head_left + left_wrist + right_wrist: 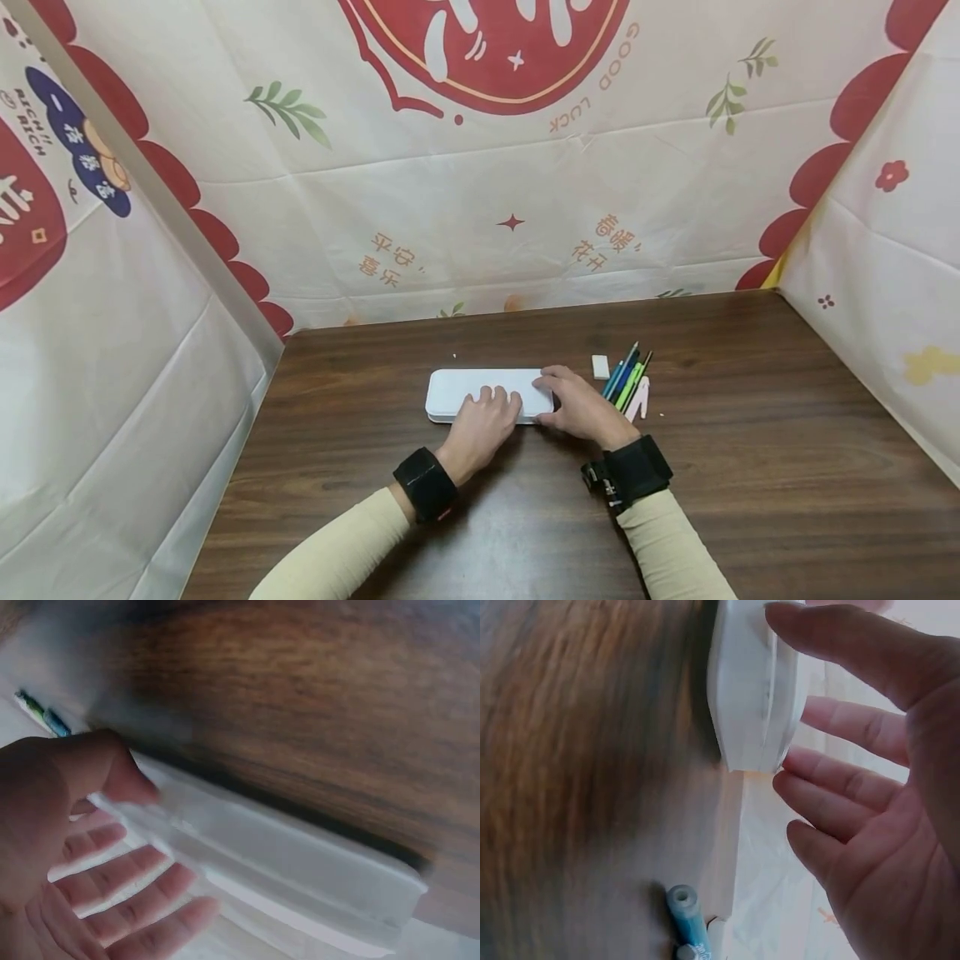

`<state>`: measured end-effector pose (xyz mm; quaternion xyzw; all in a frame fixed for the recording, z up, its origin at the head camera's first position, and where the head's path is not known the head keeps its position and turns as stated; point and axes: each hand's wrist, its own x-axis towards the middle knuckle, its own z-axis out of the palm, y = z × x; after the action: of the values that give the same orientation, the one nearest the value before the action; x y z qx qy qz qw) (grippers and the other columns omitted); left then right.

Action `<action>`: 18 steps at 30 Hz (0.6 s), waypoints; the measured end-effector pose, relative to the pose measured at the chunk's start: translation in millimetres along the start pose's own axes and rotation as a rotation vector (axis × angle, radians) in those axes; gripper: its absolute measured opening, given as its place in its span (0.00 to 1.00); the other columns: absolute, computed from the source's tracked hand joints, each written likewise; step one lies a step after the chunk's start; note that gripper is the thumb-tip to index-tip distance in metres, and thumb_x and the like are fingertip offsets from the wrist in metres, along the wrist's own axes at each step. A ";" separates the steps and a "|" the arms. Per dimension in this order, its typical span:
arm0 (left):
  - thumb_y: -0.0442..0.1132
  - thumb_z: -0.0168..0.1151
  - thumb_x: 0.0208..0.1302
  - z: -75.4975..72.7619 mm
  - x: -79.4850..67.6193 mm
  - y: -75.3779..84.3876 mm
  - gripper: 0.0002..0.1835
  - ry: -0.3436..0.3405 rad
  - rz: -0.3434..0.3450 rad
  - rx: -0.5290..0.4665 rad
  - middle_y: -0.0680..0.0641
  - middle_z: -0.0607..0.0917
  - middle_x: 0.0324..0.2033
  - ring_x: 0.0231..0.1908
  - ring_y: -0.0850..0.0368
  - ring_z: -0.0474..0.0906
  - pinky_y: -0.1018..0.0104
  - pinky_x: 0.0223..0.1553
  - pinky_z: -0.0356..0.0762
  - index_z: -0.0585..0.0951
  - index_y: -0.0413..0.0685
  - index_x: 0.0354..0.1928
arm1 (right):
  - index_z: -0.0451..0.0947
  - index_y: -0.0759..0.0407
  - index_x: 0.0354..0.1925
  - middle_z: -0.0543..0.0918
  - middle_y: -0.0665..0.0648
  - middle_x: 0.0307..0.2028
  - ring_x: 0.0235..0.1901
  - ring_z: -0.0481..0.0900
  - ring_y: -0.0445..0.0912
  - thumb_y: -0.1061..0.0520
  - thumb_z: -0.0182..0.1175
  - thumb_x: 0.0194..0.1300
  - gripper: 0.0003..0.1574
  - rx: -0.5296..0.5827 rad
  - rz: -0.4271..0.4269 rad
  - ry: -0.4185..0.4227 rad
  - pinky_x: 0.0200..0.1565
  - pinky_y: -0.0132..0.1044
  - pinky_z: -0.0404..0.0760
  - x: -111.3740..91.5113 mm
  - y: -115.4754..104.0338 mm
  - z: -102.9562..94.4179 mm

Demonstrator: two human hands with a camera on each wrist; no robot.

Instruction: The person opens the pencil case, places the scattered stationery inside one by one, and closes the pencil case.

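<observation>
A white pencil case point(457, 385) lies flat on the table. My left hand point(482, 427) holds its front edge near the middle, fingers over the lid and thumb against the front side. At the right end is my right hand point(581, 406), its thumb on the front seam and its fingers over the lid and end. The left wrist view shows a ledge along the front of the case point(277, 840); whether the lid is fully down I cannot tell. The seam at the case's right end point(746, 690) appears in the right wrist view.
Right of the case lie a white eraser point(600, 367), several pens and pencils point(627, 379) and a pale pink compass-like tool point(639, 398). A teal pen point(686, 915) shows in the right wrist view. Printed cloth point(480, 192) hangs behind the brown wooden table point(750, 433).
</observation>
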<state>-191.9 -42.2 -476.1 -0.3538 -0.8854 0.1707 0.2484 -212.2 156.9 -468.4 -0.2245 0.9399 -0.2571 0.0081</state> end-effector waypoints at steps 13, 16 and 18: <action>0.37 0.63 0.54 0.9 -3.4 -7.8 0.15 0.011 0.015 -0.118 0.49 0.80 0.29 0.31 0.53 0.76 0.65 0.16 0.78 0.76 0.48 0.45 | 0.75 0.61 0.59 0.70 0.65 0.65 0.63 0.65 0.59 0.49 0.69 0.52 0.37 0.039 -0.016 -0.019 0.59 0.56 0.70 -0.8 8.3 0.8; 0.36 0.62 0.55 1.7 -3.0 -9.7 0.15 0.019 0.007 -0.137 0.49 0.80 0.30 0.32 0.53 0.76 0.64 0.16 0.78 0.76 0.48 0.46 | 0.78 0.61 0.55 0.73 0.65 0.62 0.62 0.66 0.59 0.49 0.70 0.51 0.34 0.041 -0.055 0.004 0.58 0.57 0.71 -0.1 10.8 0.3; 0.36 0.62 0.55 2.4 -2.6 -11.3 0.15 0.012 0.006 -0.138 0.48 0.80 0.30 0.32 0.53 0.76 0.64 0.17 0.78 0.76 0.48 0.46 | 0.80 0.61 0.53 0.75 0.64 0.61 0.61 0.68 0.57 0.49 0.70 0.50 0.33 0.038 -0.078 0.019 0.58 0.56 0.72 0.7 12.2 0.0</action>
<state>-197.7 -52.1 -473.6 -0.3739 -0.8925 0.1077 0.2283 -217.9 165.9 -474.3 -0.2585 0.9254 -0.2771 -0.0065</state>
